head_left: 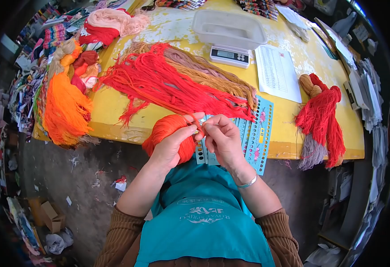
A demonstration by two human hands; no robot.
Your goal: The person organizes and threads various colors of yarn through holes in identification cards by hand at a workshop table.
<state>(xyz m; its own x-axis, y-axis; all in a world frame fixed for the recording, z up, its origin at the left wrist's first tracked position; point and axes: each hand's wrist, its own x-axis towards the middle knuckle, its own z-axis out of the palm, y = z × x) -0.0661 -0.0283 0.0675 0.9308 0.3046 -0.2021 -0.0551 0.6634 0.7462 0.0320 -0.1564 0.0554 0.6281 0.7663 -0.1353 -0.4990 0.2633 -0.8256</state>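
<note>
An orange-red skein of yarn [169,132] hangs bunched at my left hand [173,143], whose thumb and fingers close on its right end. My right hand [224,139] meets the left one there, thumb and forefinger pinched on a strand of the same yarn. Beneath and beside my hands lie light-blue cards with punched holes [258,135], overhanging the table's front edge. Just beyond, long red yarn strands [172,84] are spread across the table, with ochre and mauve strands [212,73] behind them.
A clear plastic tub [228,27] rests on a small digital scale [230,56]. A printed sheet [277,73] lies beside it on the yellow table [119,129]. Red and grey yarn bundles [320,120] hang over the right edge, orange yarn [65,104] over the left.
</note>
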